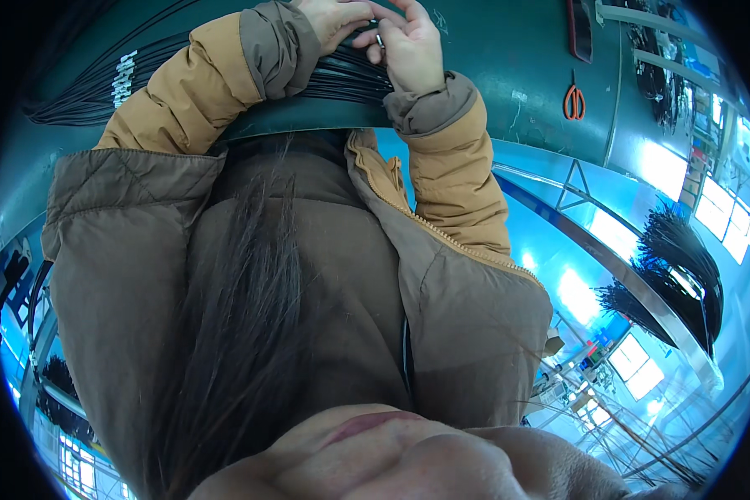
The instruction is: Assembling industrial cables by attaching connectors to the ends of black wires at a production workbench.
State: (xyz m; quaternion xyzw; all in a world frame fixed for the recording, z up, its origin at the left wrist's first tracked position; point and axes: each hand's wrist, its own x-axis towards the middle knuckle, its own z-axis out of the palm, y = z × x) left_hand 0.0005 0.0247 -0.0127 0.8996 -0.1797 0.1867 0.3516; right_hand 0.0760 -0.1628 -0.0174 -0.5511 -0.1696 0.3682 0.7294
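At the top edge of the view my left hand [333, 21] is closed, its fingertips pinched together over the black cables. My right hand [414, 52] meets it from the right, with thumb and fingers bent inward. A small silvery piece [380, 40] shows at the right fingers; I cannot tell whether it is held or worn. What the fingertips pinch is too small and partly hidden. Beneath both hands runs a bundle of thin black cables [342, 83], spread leftward across the green table. White connector-like pieces [123, 79] line up across the bundle by my left sleeve.
Orange-handled scissors [574, 102] lie on the green tabletop [508, 108] to the right. Beyond them is a red-and-black strip-shaped object [580, 32]. Bunches of black cables [683, 275] hang on a metal rack [633, 271] at the right.
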